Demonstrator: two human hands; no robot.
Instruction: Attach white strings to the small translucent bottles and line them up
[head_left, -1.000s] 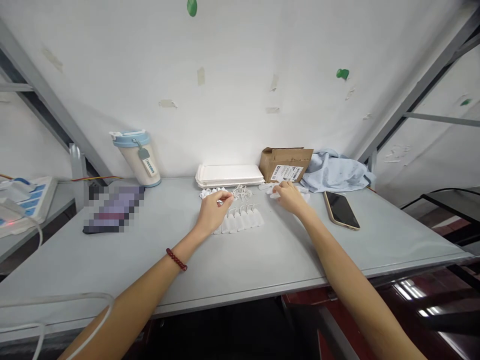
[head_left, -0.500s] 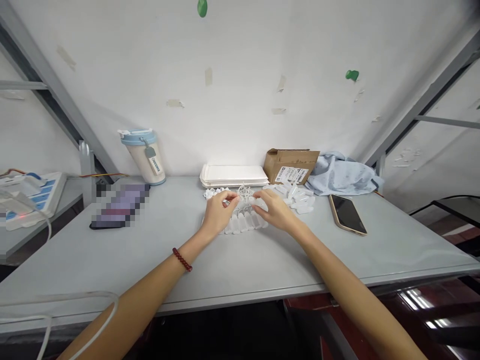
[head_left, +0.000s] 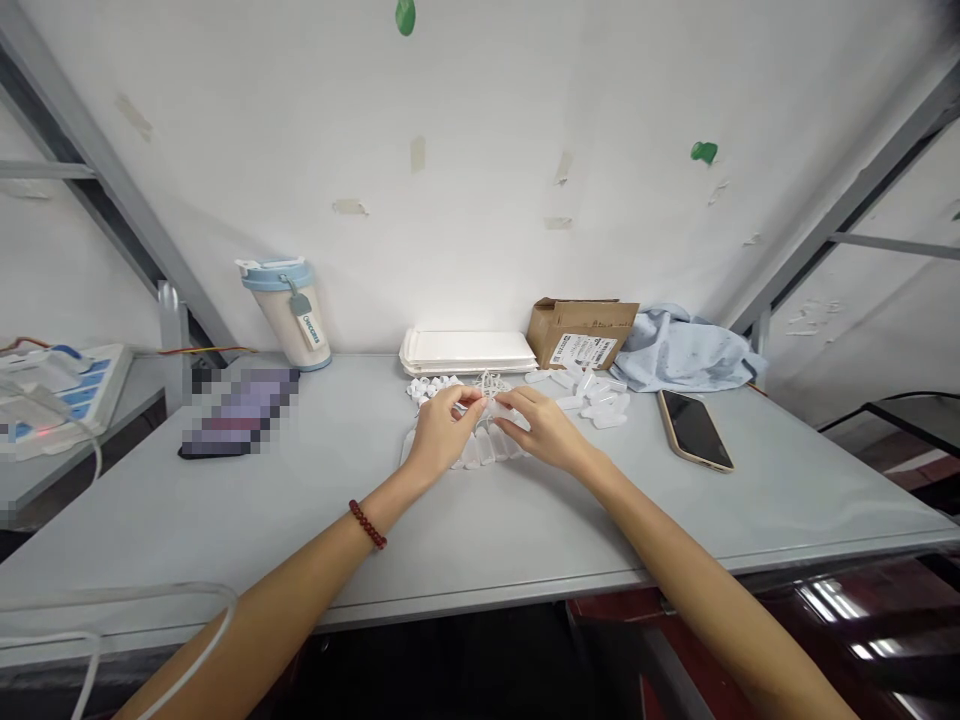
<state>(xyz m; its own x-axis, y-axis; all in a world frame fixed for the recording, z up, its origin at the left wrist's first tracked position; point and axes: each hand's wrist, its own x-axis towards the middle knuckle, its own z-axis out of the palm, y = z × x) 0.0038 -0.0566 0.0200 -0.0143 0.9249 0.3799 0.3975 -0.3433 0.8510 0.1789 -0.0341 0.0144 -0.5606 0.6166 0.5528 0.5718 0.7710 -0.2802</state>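
Observation:
My left hand (head_left: 448, 428) is closed in a pinch, thumb against forefinger, over the middle of the table. What sits in that pinch is too small to make out. Close beside it, my right hand (head_left: 546, 428) pinches a translucent plastic piece, mostly hidden by the fingers; the two sets of fingertips nearly meet. Just beyond them lies a tangle of thin white loops (head_left: 491, 381). Beneath the hands a row of flat translucent plastic pieces (head_left: 480, 450) lies side by side. Small white caps (head_left: 431, 388) are heaped behind my left hand, and loose translucent pieces (head_left: 604, 405) lie to the right.
Behind stand a stack of white flat boxes (head_left: 469, 352) and an open cardboard box (head_left: 589, 330) beside a blue cloth (head_left: 679, 350). A phone (head_left: 696, 430) lies right. A tumbler (head_left: 292, 315) and a blurred purple item (head_left: 240, 412) are left. A white cable (head_left: 225, 610) crosses my left forearm.
My hands have come closer together, the right moving left and the left slightly right. The translucent piece in my right fingers is now more hidden.

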